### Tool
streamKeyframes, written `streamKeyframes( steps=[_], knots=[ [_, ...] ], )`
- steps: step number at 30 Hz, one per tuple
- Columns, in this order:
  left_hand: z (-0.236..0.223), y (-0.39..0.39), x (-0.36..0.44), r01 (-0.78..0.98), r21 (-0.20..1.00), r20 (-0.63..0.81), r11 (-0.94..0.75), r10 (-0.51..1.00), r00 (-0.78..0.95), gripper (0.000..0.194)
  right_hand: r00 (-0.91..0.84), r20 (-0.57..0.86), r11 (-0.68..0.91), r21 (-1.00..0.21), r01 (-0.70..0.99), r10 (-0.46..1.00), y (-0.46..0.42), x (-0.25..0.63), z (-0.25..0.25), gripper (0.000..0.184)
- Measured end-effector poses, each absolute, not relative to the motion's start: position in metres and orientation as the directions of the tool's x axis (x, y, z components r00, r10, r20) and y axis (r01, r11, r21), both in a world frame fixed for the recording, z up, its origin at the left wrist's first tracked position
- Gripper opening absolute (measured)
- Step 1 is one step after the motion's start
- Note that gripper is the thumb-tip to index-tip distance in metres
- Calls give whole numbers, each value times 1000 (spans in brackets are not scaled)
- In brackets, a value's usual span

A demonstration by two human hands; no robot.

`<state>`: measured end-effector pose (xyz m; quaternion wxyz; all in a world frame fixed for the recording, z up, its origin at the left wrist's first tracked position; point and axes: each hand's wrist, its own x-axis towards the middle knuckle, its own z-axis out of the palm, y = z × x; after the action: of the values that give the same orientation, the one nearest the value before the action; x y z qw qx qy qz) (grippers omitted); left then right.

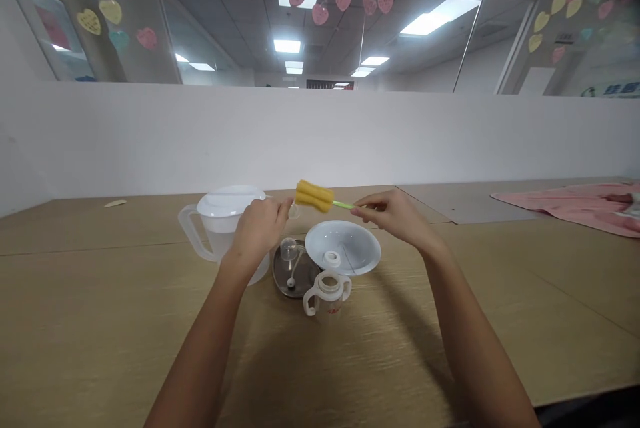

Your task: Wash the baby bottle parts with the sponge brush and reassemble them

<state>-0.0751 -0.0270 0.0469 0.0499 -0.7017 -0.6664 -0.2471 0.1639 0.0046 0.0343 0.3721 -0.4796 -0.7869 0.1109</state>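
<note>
My right hand [393,213] pinches the thin green handle of a sponge bottle brush [314,195], its yellow head pointing left. Close to that head, my left hand [261,227] has its fingers closed around a small clear round piece [295,211], mostly hidden. Below the brush sits a white bowl [367,248] with a small white ring-shaped part [331,259] at its near side. A two-handled baby bottle [329,296] stands open-topped in front of the bowl. On a dark metal tray [281,279] lie a clear dome cap [289,249] and a straw with a weighted end [291,282].
A white lidded pitcher [230,201] stands behind my left hand, partly covered by it. Pink cloth [565,205] lies at the far right, over a grey sheet [450,198]. A white wall [320,138] with glass above borders the wooden table [125,321].
</note>
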Motion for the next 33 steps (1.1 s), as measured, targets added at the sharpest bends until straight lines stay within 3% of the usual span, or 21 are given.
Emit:
streamKeyframes(
  steps=[3, 7, 9, 14, 17, 22, 25, 33],
  knots=[
    [47, -27, -75, 958, 267, 407, -101, 913, -17, 55, -312, 445, 527, -527, 667, 840, 7, 161, 31, 28],
    [47, -28, -76, 964, 251, 413, -91, 910, -22, 55, -133, 524, 401, -439, 804, 841, 13, 159, 28, 26],
    [48, -28, -75, 965, 250, 416, -76, 908, -37, 55, -102, 538, 393, -459, 797, 836, 11, 161, 29, 27],
    [49, -30, -73, 980, 195, 407, -38, 912, -46, 56, -412, 331, 525, -614, 589, 849, 2, 175, 39, 37],
    [46, -30, -72, 994, 106, 401, -37, 916, -9, 51, -402, 277, 484, -603, 635, 873, 5, 188, 39, 38],
    [27, -19, -73, 995, -43, 181, -87, 979, 93, 37, -135, 402, 340, -497, 799, 905, 17, 205, 33, 33],
    [10, -9, -73, 988, -59, 46, -143, 988, 146, 26, -153, 374, 344, -523, 780, 915, 18, 208, 32, 36],
    [-22, 7, -59, 969, -23, -87, -248, 966, 245, 21, -211, 342, 371, -517, 771, 916, 17, 206, 31, 41]
  ],
)
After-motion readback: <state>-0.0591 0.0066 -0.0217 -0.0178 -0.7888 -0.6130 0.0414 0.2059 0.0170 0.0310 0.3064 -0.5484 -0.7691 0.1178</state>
